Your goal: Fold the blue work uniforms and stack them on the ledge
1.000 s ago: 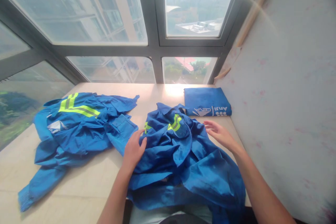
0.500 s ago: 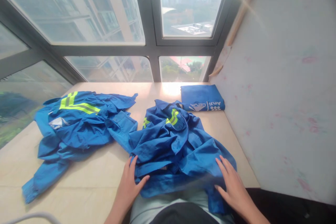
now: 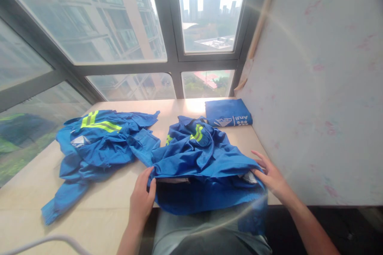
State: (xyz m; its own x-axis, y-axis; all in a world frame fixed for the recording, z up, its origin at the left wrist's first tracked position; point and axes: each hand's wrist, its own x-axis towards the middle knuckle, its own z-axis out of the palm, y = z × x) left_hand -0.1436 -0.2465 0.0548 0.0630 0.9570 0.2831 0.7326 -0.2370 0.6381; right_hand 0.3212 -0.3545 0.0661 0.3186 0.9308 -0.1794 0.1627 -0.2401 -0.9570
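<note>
Jacket [image 3: 182, 159]: white patch [image 3: 250, 177] partly hidden

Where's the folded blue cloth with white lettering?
In the head view, the folded blue cloth lies at the back right of the tabletop, beside the wall, just beyond the nearer jacket.

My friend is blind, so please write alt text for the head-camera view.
A person's left hand and right hand hold either side of a rumpled blue jacket on a pale surface by windows. A second jacket lies left; a folded blue cloth lies beyond, to the right.
</note>
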